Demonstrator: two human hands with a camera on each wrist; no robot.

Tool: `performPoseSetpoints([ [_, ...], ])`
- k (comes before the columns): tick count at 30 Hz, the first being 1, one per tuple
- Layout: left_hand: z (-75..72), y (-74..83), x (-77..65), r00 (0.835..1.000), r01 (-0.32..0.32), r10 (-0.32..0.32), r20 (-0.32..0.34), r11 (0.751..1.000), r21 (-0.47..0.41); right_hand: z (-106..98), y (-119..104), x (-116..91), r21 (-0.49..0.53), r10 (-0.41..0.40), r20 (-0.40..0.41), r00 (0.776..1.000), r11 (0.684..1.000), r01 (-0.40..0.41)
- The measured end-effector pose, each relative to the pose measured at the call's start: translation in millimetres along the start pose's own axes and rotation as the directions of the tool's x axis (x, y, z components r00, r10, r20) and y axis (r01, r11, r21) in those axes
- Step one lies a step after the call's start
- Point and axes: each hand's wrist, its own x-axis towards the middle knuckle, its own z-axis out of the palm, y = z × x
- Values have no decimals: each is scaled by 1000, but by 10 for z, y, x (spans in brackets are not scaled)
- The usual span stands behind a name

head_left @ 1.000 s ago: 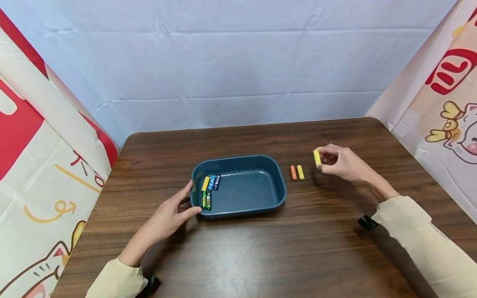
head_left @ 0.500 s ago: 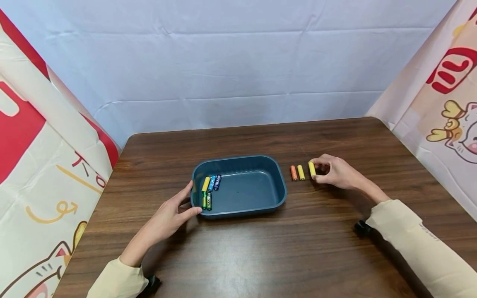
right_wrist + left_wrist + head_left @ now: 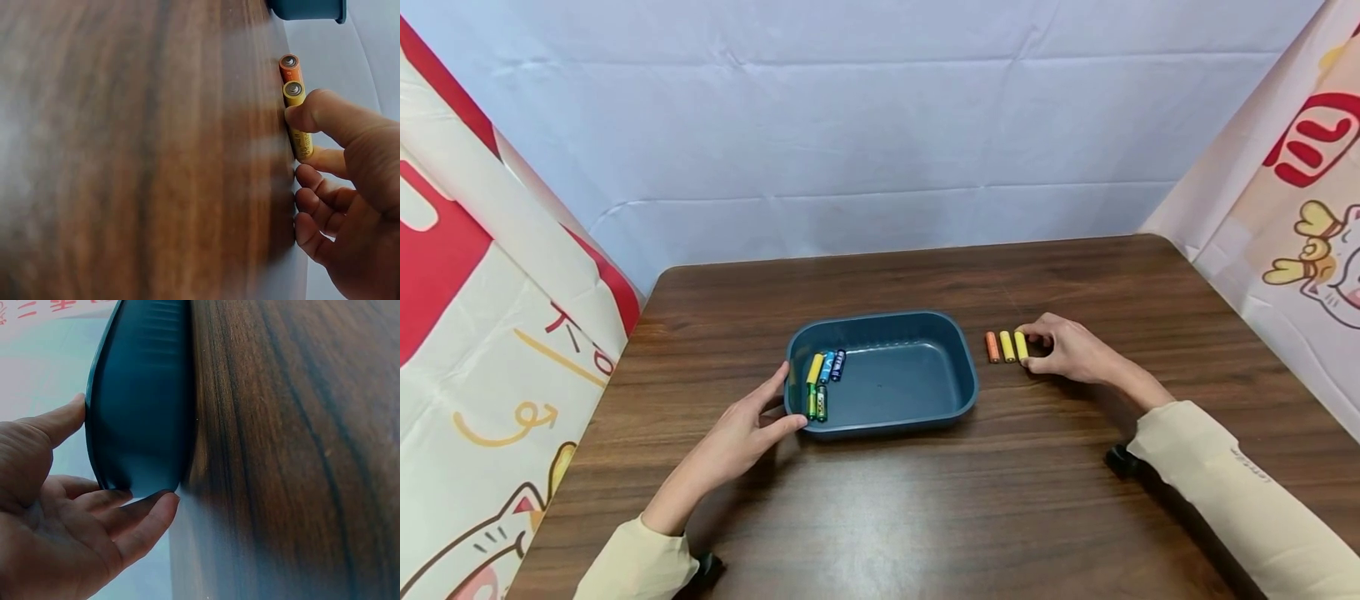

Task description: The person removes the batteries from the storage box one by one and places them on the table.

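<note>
My left hand (image 3: pixel 741 437) holds the near left corner of a dark blue plastic tray (image 3: pixel 880 429), its thumb on the rim and its fingers at the end wall. Five-sided detail aside, several batteries lie at the tray's left end: a yellow battery (image 3: pixel 815 369), a light blue battery (image 3: pixel 827 367), a dark blue battery (image 3: pixel 838 365) and green batteries (image 3: pixel 822 403). Right of the tray, my right hand (image 3: pixel 1063 348) pinches a yellow battery (image 3: pixel 1021 345) by its ends, low at the tabletop. Beside it lie another yellow battery (image 3: pixel 1007 347) and an orange battery (image 3: pixel 992 347).
The brown wood-grain table (image 3: pixel 880 517) carries the tray and batteries. A pale cloth (image 3: pixel 880 142) hangs behind its far edge, and printed cloths (image 3: pixel 1318 217) stand at both sides. A black strap piece (image 3: pixel 1122 461) shows under the right sleeve.
My right hand has brought the yellow battery left and down, into line beside the other yellow one. The left hand and the tray have stayed put.
</note>
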Motion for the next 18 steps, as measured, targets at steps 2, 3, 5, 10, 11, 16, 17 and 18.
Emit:
performPoseSetpoints([
  [2, -2, -1, -1, 1000, 0, 0, 0, 1000, 1, -4, -8, 0, -1, 4, 5, 1000, 1000, -4],
  [3, -1, -1, -3, 1000, 7, -7, -1, 1000, -3, -6, -10, -1, -1, 7, 9, 1000, 1000, -7],
  [5, -5, -4, -3, 1000, 10, -10, 1, 1000, -1, -12, -11, 3, 2, 14, 14, 1000, 1000, -14],
  [10, -7, -6, -1, 1000, 18, -18, 3, 1000, -6, -14, -8, 7, 10, 21, 18, 1000, 1000, -21],
  [11, -7, -7, 0, 1000, 19, -19, 3, 1000, -6, -12, -8, 8, 11, 20, 18, 1000, 1000, -20],
  [16, -9, -6, 3, 1000, 15, -15, 4, 1000, -7, -12, -5, 9, 15, 21, 23, 1000, 1000, -21],
  [17, -8, -6, 4, 1000, 15, -15, 4, 1000, -7, -12, -4, 9, 14, 20, 23, 1000, 1000, -20],
  [18, -6, -7, 4, 1000, 16, -16, 4, 1000, -9, -12, -4, 8, 15, 20, 24, 1000, 1000, -20],
])
